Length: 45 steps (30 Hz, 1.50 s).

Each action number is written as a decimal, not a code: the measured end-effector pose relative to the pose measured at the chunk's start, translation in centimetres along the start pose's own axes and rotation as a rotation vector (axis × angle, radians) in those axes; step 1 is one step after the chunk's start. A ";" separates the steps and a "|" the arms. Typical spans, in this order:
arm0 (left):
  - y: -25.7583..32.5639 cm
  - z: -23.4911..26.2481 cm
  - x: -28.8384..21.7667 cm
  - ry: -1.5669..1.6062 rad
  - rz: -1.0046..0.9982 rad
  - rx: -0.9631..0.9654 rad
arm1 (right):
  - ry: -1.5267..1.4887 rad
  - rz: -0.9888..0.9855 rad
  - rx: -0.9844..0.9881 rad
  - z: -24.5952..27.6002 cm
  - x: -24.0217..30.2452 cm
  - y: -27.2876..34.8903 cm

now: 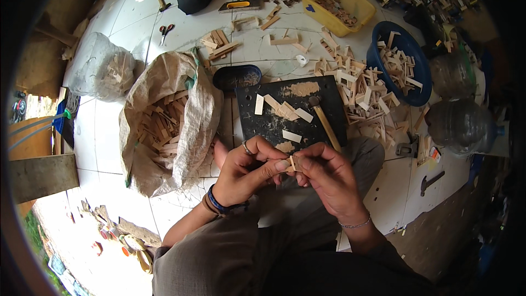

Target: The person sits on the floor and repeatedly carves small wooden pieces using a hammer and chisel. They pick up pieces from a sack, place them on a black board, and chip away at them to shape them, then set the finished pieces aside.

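Close above my lap, my left hand (252,169) and my right hand (330,178) pinch a small pale wooden piece (295,163) between thumbs and fingers. It looks like two thin strips meeting at an angle; my fingertips cover much of it. Just beyond lies a black board (255,123) with several loose wood strips (292,136) and light, worn patches on it. A hammer (327,126) with a wooden handle rests along the board's right side. At the board's far left corner is a dark blue oval dish (236,70) holding small thin bits, perhaps nails.
Left of the board stands an open woven sack (208,96) of wood pieces. Joined wooden pieces heap up (364,90) on the right, beside a filled blue basin (415,97). Farther off are a yellow tub (350,1) and scissors (166,33). Another hammer (432,183) lies right.
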<state>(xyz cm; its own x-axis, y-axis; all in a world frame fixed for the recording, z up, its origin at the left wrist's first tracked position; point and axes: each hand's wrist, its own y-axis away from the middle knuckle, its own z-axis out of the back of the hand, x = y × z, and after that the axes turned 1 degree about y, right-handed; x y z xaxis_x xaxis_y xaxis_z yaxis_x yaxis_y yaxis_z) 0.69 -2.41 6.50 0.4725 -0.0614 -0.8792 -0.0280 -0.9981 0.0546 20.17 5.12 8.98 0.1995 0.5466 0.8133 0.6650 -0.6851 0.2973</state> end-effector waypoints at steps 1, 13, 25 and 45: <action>0.0 0.0 0.1 0.000 0.000 -0.006 | 0.000 0.003 -0.003 0.0 0.0 0.0; 0.0 0.1 0.6 0.008 -0.042 -0.041 | 0.010 -0.031 -0.010 -0.1 -0.1 -0.4; 0.1 0.2 1.0 -0.010 -0.051 -0.054 | -0.001 -0.034 -0.026 -0.1 -0.4 -0.4; -0.1 1.6 0.7 -0.295 -0.050 -0.069 | -0.340 -0.190 -0.133 1.6 -2.4 -2.5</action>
<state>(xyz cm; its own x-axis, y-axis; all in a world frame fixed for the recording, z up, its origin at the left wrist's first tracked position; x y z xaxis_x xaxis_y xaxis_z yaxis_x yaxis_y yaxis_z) -0.37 -2.33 5.15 0.1953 -0.0198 -0.9806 0.0532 -0.9981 0.0307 19.20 6.29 5.50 0.3234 0.7823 0.5323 0.6190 -0.6004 0.5063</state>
